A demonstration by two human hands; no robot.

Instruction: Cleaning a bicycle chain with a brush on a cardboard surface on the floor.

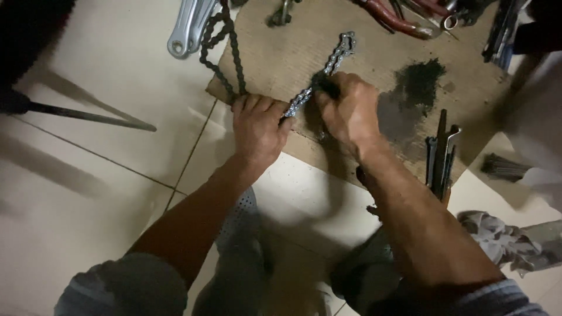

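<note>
a silver bike chain (328,69) is laid diagonally on a worn cardboard sheet (363,52), running from lower left to upper right. its lower end is pinched by the left hand (257,126), w/ fingers curled over and pressed together on the links near the cardboard's front edge. the mid section is gripped by the right hand (348,108), fingers closed around the chain and around something dark at that spot (what exactly can't be told, it's hidden under the fingers). the two hands are set close, just beside each other, w/ a short stretch of chain shown between them. past the right hand the rest of the chain is left free, its far end looped on the cardboard towards the top.

a second, darker chain (225,47) is draped over the cardboard's left edge, beside a silver crank arm (187,26) on the pale tiled floor (88,175). a black grease stain (418,82) is seen on the cardboard to the right of the right hand. metal tools (440,155) are stacked at the cardboard's right edge, a grey rag (509,240) lower right, red-handled tools (395,17) at the top.
</note>
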